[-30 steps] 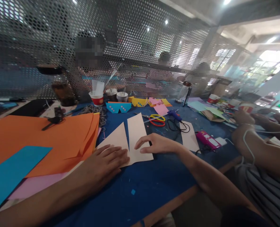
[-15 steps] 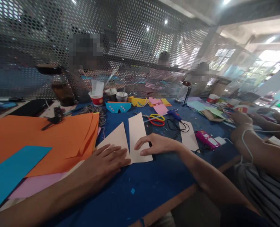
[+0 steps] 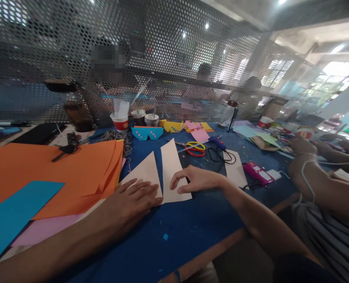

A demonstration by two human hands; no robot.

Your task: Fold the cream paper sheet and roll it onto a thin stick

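Observation:
My left hand (image 3: 140, 194) lies flat, fingers stretched out, on a pale pink triangular piece of paper (image 3: 146, 169). Just right of it is a second pale pink piece, a long strip of paper (image 3: 170, 165) with a slanted right edge. Over that strip curves my right hand (image 3: 190, 180), thumb and fingers apart with nothing between them; its fingertips are at the paper, though I cannot tell how firmly they touch. Beyond the strip lie scissors (image 3: 195, 149) with red and yellow handles. A blue glue gun (image 3: 218, 142) with a black cord is further right.
Orange sheets (image 3: 44, 169) and a blue strip (image 3: 18, 216) cover the left side. Blue paper glasses (image 3: 147, 133) and paper cups (image 3: 120, 122) stand along the back. A magenta power strip (image 3: 258, 174) lies at right, near another person's arm (image 3: 324, 177).
My right hand has shifted slightly right, and the paper strip under it has slid a little the same way, widening the gap to the triangle. My left hand stays put.

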